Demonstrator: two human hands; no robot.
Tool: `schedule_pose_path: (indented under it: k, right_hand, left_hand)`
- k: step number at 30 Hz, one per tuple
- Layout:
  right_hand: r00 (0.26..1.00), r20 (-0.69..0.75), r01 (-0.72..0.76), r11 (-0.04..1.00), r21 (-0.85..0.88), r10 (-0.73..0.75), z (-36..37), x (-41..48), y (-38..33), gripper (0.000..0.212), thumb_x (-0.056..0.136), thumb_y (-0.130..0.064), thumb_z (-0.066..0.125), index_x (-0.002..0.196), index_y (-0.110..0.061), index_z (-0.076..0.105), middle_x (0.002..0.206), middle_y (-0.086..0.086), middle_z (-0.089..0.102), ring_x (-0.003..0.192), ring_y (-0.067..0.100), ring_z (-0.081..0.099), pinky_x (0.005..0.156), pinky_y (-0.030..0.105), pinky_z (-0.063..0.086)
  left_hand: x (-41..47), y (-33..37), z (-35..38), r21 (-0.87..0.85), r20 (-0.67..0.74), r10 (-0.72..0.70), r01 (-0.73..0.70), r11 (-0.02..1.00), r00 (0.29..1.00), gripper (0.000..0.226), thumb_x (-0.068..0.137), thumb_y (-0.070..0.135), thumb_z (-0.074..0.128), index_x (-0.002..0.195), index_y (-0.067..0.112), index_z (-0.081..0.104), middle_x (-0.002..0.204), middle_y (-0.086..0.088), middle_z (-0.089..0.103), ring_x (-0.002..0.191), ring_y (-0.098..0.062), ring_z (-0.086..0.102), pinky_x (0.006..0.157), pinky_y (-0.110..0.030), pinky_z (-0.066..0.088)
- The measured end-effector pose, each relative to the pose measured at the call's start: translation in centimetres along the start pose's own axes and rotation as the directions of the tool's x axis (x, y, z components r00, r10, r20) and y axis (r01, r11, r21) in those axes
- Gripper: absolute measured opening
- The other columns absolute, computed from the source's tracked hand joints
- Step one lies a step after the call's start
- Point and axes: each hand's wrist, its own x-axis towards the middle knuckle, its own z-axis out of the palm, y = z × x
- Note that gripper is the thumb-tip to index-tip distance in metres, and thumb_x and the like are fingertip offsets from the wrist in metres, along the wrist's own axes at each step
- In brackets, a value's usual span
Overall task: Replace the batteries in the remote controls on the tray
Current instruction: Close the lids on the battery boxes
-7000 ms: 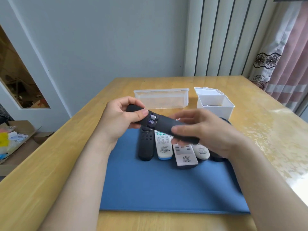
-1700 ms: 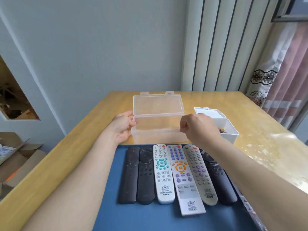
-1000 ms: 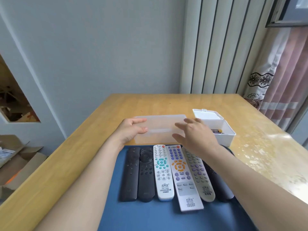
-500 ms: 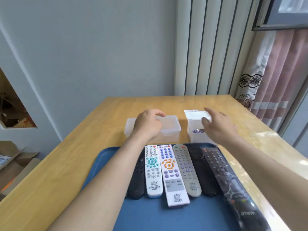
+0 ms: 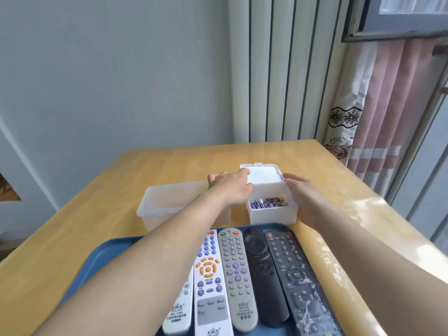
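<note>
Several remotes lie side by side on the blue tray (image 5: 101, 258): a white one (image 5: 178, 311), a white one with orange buttons (image 5: 209, 287), a grey one (image 5: 236, 275), a black one (image 5: 264, 270) and a black one in plastic wrap (image 5: 300, 282). Behind the tray stands a small white box (image 5: 271, 215) holding batteries (image 5: 269, 203), its lid (image 5: 264, 174) swung back. My left hand (image 5: 230, 187) reaches over with its fingertips on the lid's left edge. My right hand (image 5: 305, 197) touches the box's right side near the lid's corner. My left forearm hides part of the leftmost remotes.
A long clear plastic box (image 5: 174, 204) with its lid down sits left of the white box on the wooden table (image 5: 72, 229). The table's right edge runs beside a curtain (image 5: 388, 105) and a window.
Both hands have left the long clear box, whose lid is now down, and moved right to the small white battery box. The view has shifted right and closer.
</note>
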Motion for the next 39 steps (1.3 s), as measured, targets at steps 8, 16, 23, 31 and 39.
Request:
schedule_pose_path:
  k: [8, 16, 23, 31, 39]
  right_hand:
    - [0.995, -0.102, 0.025, 0.952, 0.305, 0.007, 1.5, 0.7, 0.5, 0.027, 0.089, -0.006, 0.039, 0.082, -0.020, 0.061, 0.090, 0.007, 0.065, 0.088, 0.026, 0.054, 0.071, 0.037, 0.044]
    - [0.971, 0.233, 0.068, 0.997, -0.045, -0.056, -0.2, 0.8, 0.6, 0.026, 0.087, -0.030, 0.068, 0.111, -0.019, 0.063, 0.120, 0.007, 0.062, 0.104, 0.024, 0.060, 0.090, 0.041, 0.051]
    - [0.945, 0.278, 0.281, 0.864, -0.417, -0.173, -0.6, -0.9, 0.8, 0.073, 0.089, -0.038, 0.066, 0.151, -0.021, 0.033, 0.157, 0.004, 0.032, 0.142, 0.024, 0.032, 0.113, 0.036, 0.030]
    - [0.929, 0.193, 0.366, 0.716, -0.594, -0.315, 0.1, -2.6, 1.7, 0.072, 0.093, -0.051, 0.052, 0.151, -0.015, 0.029, 0.153, 0.014, 0.036, 0.138, 0.029, 0.037, 0.110, 0.041, 0.033]
    - [0.908, 0.236, 0.406, 0.598, -0.691, -0.345, 1.0, -2.9, 1.4, 0.066, 0.094, -0.047, 0.054, 0.149, -0.014, 0.036, 0.152, 0.008, 0.042, 0.137, 0.029, 0.041, 0.104, 0.037, 0.035]
  left_hand:
    - [-0.2, -1.4, -1.2, -0.847, -0.189, -0.044, -0.140, 0.513, 0.981, 0.043, 0.083, 0.058, 0.054, 0.105, 0.021, 0.046, 0.120, -0.006, 0.061, 0.112, -0.019, 0.054, 0.106, -0.037, 0.037]
    - [-2.8, -1.6, -0.9, -0.640, -0.116, 0.122, -0.168, 0.750, 0.986, 0.018, 0.089, 0.040, 0.063, 0.093, 0.023, 0.064, 0.098, 0.003, 0.071, 0.099, -0.013, 0.063, 0.092, -0.031, 0.046]
    - [-4.5, -1.7, 0.3, -0.377, -0.197, 0.152, -0.218, 0.900, 0.968, 0.008, 0.080, 0.038, 0.073, 0.079, 0.033, 0.067, 0.103, 0.012, 0.066, 0.103, -0.011, 0.057, 0.092, -0.031, 0.043]
    - [-6.5, -2.7, -0.1, -0.245, -0.303, 0.171, -0.250, 0.937, 0.938, 0.033, 0.079, 0.026, 0.075, 0.110, 0.029, 0.067, 0.129, 0.008, 0.058, 0.123, -0.013, 0.050, 0.103, -0.021, 0.033]
    - [-9.7, -8.0, -0.8, -0.189, -0.244, -0.001, -0.046, 0.981, 0.970, 0.037, 0.090, 0.033, 0.062, 0.126, 0.042, 0.057, 0.142, 0.015, 0.048, 0.135, -0.010, 0.039, 0.114, -0.040, 0.025]
